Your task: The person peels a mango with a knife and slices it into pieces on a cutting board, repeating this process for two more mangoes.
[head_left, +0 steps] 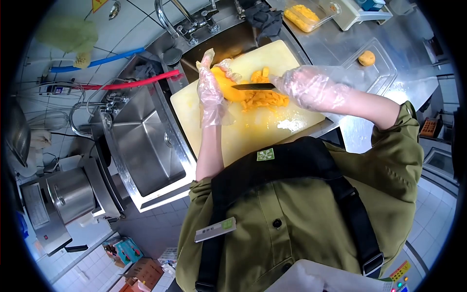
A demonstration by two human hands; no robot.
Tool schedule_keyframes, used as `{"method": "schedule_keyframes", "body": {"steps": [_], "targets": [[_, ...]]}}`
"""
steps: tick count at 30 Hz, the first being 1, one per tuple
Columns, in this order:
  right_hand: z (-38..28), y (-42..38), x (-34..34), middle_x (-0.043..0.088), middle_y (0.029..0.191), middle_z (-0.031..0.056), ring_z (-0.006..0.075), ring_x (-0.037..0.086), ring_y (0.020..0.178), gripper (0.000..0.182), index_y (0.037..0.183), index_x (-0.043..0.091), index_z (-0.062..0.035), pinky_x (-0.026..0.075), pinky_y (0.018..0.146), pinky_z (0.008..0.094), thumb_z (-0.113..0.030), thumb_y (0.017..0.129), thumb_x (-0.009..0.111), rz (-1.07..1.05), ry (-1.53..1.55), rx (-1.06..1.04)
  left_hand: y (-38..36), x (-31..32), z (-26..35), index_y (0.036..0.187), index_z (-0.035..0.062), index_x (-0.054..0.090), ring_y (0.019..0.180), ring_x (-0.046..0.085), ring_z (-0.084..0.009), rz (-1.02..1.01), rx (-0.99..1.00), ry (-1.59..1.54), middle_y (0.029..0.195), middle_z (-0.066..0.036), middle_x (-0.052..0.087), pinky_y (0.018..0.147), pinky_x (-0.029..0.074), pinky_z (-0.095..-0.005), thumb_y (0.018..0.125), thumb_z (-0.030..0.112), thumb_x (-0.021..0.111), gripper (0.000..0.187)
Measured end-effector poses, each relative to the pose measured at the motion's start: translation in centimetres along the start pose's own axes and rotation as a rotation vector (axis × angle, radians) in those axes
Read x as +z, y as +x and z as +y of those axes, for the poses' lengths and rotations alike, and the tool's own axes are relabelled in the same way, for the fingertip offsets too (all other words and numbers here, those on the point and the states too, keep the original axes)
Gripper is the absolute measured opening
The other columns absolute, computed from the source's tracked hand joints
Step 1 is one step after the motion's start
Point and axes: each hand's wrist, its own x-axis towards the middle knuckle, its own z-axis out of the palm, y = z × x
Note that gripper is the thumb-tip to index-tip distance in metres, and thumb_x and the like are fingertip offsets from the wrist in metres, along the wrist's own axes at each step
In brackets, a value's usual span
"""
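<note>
On a pale cutting board lies a large peeled piece of mango. My left hand, in a clear plastic glove, holds the mango from its left side, with the fingers curving over the far edge. In my gloved right hand is a knife, its handle hidden by the fist. The dark blade points left, with its tip against the mango. Cut mango pieces lie in a heap just below the blade, and a few more sit beyond it.
The board bridges part of a sink with a tap behind. A clear container of mango stands at the back right. One round yellow-orange fruit rests in a clear tray. Another sink lies left.
</note>
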Motion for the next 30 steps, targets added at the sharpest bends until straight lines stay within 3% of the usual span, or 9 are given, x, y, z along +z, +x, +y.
{"method": "schedule_keyframes", "body": {"steps": [6, 7, 9, 15, 18, 21, 24, 29, 30], "targets": [[-0.7, -0.4, -2.0, 0.054, 0.070, 0.0148, 0.0258, 0.056, 0.063, 0.041, 0.115, 0.044, 0.0054, 0.047, 0.057, 0.0347, -0.002, 0.075, 0.046, -0.183, -0.157, 0.195, 0.6, -0.7, -1.2, 0.129, 0.0109, 0.033, 0.062, 0.046, -0.0152, -0.023, 0.017, 0.031, 0.073, -0.005, 0.047, 0.062, 0.045, -0.0314, 0.091, 0.045, 0.033, 0.051], [0.4, -0.9, -0.5, 0.054, 0.070, 0.0154, 0.0265, 0.056, 0.064, 0.039, 0.114, 0.044, 0.0043, 0.047, 0.057, 0.0353, -0.003, 0.076, 0.046, -0.031, -0.169, 0.073, 0.6, -0.5, -1.3, 0.129, 0.0113, 0.034, 0.062, 0.046, -0.0145, -0.037, 0.033, 0.080, 0.072, -0.004, 0.046, 0.062, 0.045, -0.0309, 0.091, 0.045, 0.032, 0.050], [0.0, -0.7, -0.3, 0.054, 0.070, 0.0157, 0.0273, 0.056, 0.064, 0.039, 0.114, 0.044, 0.0046, 0.047, 0.058, 0.0354, -0.003, 0.076, 0.046, -0.040, -0.158, 0.050, 0.6, 0.1, -1.3, 0.128, 0.0121, 0.037, 0.061, 0.045, -0.0131, -0.066, 0.067, 0.181, 0.071, -0.004, 0.045, 0.061, 0.045, -0.0301, 0.092, 0.045, 0.028, 0.049], [-0.2, -2.0, -0.1, 0.054, 0.072, 0.0178, 0.0264, 0.056, 0.066, 0.044, 0.121, 0.039, 0.0057, 0.048, 0.061, 0.0360, -0.004, 0.079, 0.047, -0.297, -0.083, 0.176, -0.6, 0.4, -0.9, 0.130, 0.0079, 0.031, 0.069, 0.046, -0.0150, -0.057, 0.104, -0.152, 0.076, -0.006, 0.047, 0.066, 0.044, -0.0315, 0.091, 0.042, 0.035, 0.052], [-0.4, -2.2, -2.0, 0.055, 0.077, 0.0185, 0.0256, 0.056, 0.074, 0.047, 0.124, 0.037, 0.0044, 0.047, 0.065, 0.0359, -0.008, 0.080, 0.050, -0.127, -0.143, 0.151, -0.7, 1.0, -0.5, 0.131, 0.0073, 0.029, 0.072, 0.047, -0.0157, -0.019, 0.149, 0.041, 0.078, -0.007, 0.047, 0.070, 0.044, -0.0331, 0.092, 0.042, 0.033, 0.052], [0.0, -1.0, -1.8, 0.056, 0.082, 0.0153, 0.0262, 0.055, 0.077, 0.045, 0.125, 0.038, -0.0007, 0.045, 0.067, 0.0355, -0.008, 0.082, 0.049, -0.030, 0.078, 0.259, -0.7, 1.7, -0.8, 0.132, 0.0067, 0.027, 0.074, 0.048, -0.0163, -0.008, 0.471, 0.354, 0.080, -0.008, 0.048, 0.079, 0.044, -0.0362, 0.092, 0.042, 0.030, 0.054], [0.3, 0.0, -1.0, 0.057, 0.086, 0.0134, 0.0273, 0.055, 0.079, 0.044, 0.123, 0.041, -0.0036, 0.045, 0.068, 0.0359, -0.005, 0.080, 0.049, -0.002, 0.131, 0.326, -0.9, 1.9, 0.1, 0.134, 0.0048, 0.022, 0.081, 0.049, -0.0155, -0.069, 0.481, 0.224, 0.087, -0.009, 0.049, 0.084, 0.040, -0.0298, 0.093, 0.039, 0.032, 0.055], [0.3, 0.8, -1.1, 0.057, 0.089, 0.0139, 0.0280, 0.055, 0.081, 0.043, 0.121, 0.042, -0.0014, 0.046, 0.068, 0.0362, -0.007, 0.079, 0.051, -0.091, 0.277, 0.362, -0.7, 1.5, -0.1, 0.135, 0.0054, 0.019, 0.078, 0.048, -0.0161, -0.039, 0.493, 0.287, 0.089, -0.009, 0.049, 0.078, 0.040, -0.0305, 0.093, 0.037, 0.033, 0.055], [0.4, 0.1, -0.8, 0.057, 0.091, 0.0139, 0.0276, 0.055, 0.082, 0.043, 0.121, 0.042, -0.0020, 0.046, 0.070, 0.0355, -0.007, 0.079, 0.051, -0.074, 0.148, 0.250, -0.7, 1.3, -0.5, 0.135, 0.0052, 0.018, 0.077, 0.048, -0.0162, -0.059, 0.469, 0.218, 0.090, -0.009, 0.049, 0.078, 0.040, -0.0305, 0.093, 0.038, 0.034, 0.055]]}}
